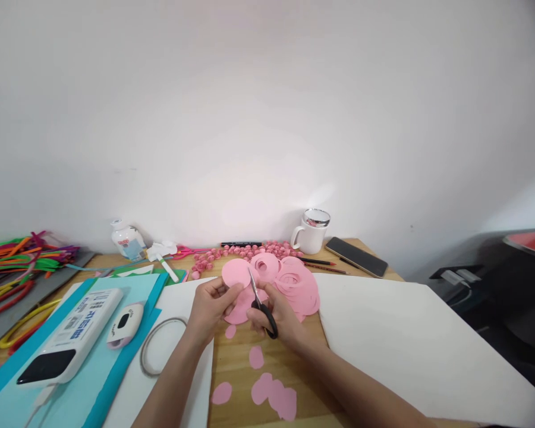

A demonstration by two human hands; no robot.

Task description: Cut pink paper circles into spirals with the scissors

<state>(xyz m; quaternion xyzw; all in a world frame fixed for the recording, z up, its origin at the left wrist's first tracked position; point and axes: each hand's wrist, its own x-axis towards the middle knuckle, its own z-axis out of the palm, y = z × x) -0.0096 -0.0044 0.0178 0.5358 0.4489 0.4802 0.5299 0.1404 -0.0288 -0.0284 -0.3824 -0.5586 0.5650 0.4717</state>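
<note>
— What's on the table?
— A big white sheet lies at the right, and a pile of pink paper spirals sits mid-table, toward the wall.
— And the hands?
— The left hand pinches a pink disc between thumb and fingers, just in front of the pile. The right hand grips the scissors through the handles, blades at the disc's edge. Pink scraps dot the wood below.
</note>
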